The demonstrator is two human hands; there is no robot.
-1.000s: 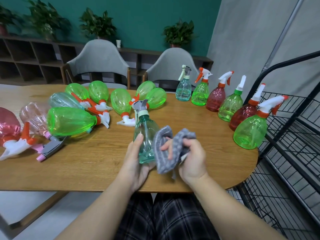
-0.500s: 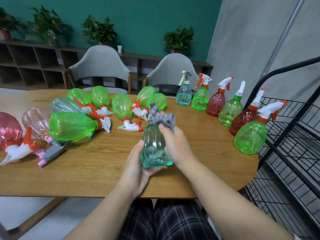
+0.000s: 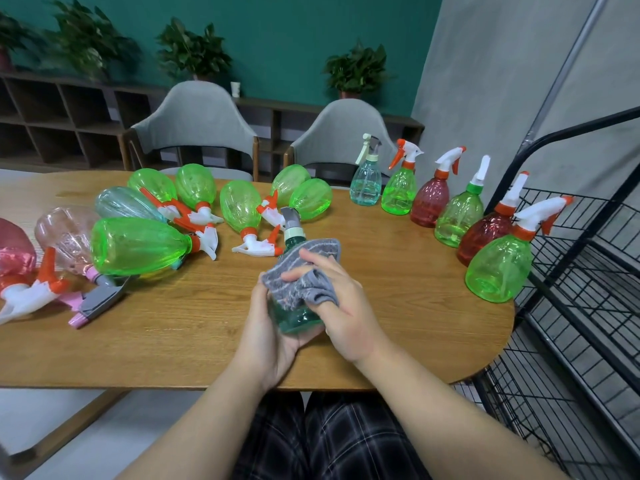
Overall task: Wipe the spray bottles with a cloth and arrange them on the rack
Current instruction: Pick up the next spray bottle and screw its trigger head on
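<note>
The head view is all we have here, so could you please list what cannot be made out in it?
- Teal bottle: its body is mostly covered by the grey cloth, the left hand and the right hand.
- Pink bottle: cut off by the left edge.
- Black rack: cut off by the right and bottom edges, so its lower shelves are unseen.
- Plants: blurred.

My left hand (image 3: 273, 327) cradles the teal spray bottle (image 3: 294, 317) above the counter (image 3: 194, 327); my right hand (image 3: 343, 306) presses the grey cloth (image 3: 301, 271) against its side.
</note>
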